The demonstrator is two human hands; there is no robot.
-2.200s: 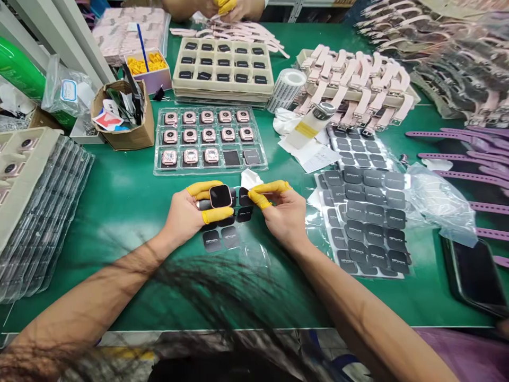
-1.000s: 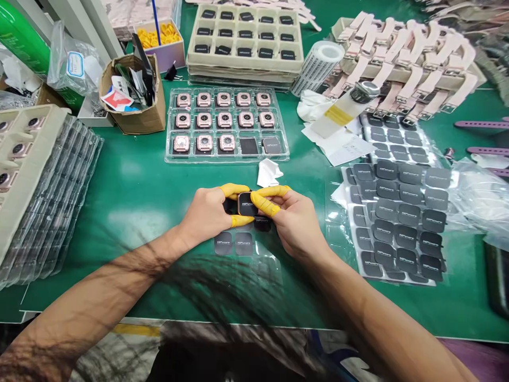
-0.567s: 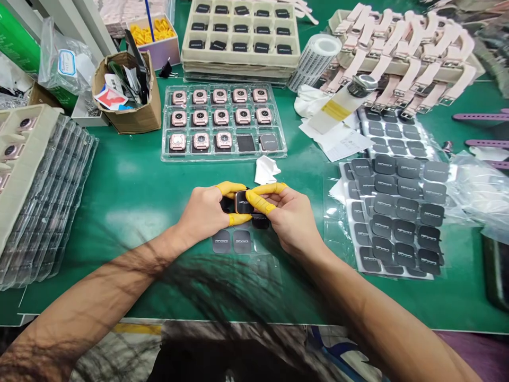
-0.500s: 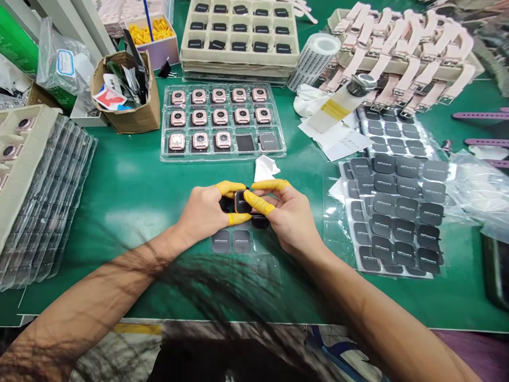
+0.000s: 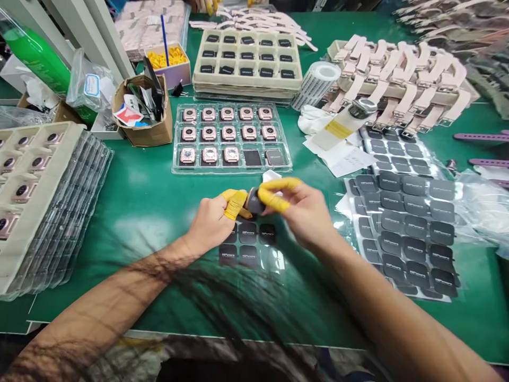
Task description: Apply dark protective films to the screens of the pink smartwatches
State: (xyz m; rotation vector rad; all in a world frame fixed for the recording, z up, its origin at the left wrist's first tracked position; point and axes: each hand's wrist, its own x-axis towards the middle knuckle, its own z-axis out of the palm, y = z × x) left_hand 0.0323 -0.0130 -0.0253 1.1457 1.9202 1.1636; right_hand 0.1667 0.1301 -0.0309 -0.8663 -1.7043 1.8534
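Over the green table, my left hand (image 5: 209,220), with yellow finger cots, pinches the left edge of a small smartwatch case (image 5: 255,201) whose dark, film-covered face is tilted. My right hand (image 5: 308,215), also in yellow finger cots, closes thumb and finger on the case's right side. Its far edge is hidden by my fingers. Just below lies a clear sheet of black HiFuture stickers (image 5: 247,233), partly covered by my left hand. Ahead, a clear plastic tray (image 5: 234,170) holds rows of pink smartwatches (image 5: 228,133) and one black-faced piece (image 5: 273,157).
More sticker sheets (image 5: 415,223) lie at right, below pink watch straps (image 5: 401,79). A capped bottle (image 5: 344,124) rests on paper. Stacked trays (image 5: 75,212) stand at left; a cardboard box (image 5: 149,124) and beige tray (image 5: 246,79) stand behind. A co-worker's yellow-tipped fingers (image 5: 210,6) show at the far edge.
The watch case has turned and tilted between my hands, and my right fingers have shifted to its right side. The whole view has shifted, showing more of the table's far side.
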